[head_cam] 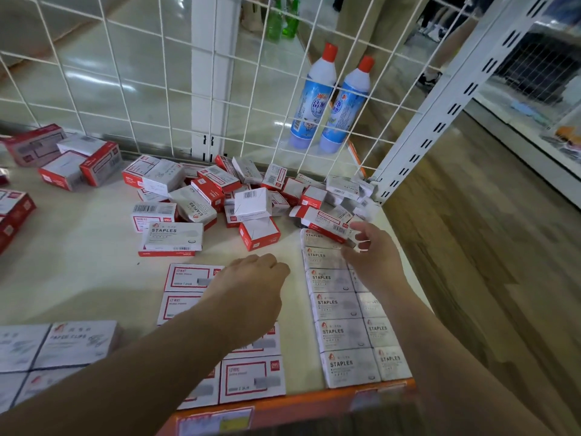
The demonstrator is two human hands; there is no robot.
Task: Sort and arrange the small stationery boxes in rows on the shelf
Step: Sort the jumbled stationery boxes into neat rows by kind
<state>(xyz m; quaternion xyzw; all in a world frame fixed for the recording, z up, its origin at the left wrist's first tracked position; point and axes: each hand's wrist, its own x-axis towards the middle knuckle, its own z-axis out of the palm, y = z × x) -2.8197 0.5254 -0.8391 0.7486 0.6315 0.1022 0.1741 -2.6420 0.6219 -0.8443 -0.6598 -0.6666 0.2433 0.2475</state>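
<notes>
A loose heap of small red-and-white staple boxes (220, 196) lies at the back of the cream shelf (78, 278). Two rows of grey STAPLES boxes (339, 332) run along the shelf's right edge. Left of them lie rows of red-framed white boxes (191, 278). My right hand (374, 256) is at the far end of the grey rows and pinches the end of a long red-and-white box (323, 223) between thumb and fingers. My left hand (251, 281) lies knuckles up over the far end of the red-framed rows, fingers curled down; what is under it is hidden.
Paper-clip boxes (75, 341) lie in rows at the front left. Larger red-and-white boxes (78, 165) stand at the back left. A white wire grid (163, 89) backs the shelf, with two blue bottles (327, 105) behind it. An orange strip (314, 401) edges the front.
</notes>
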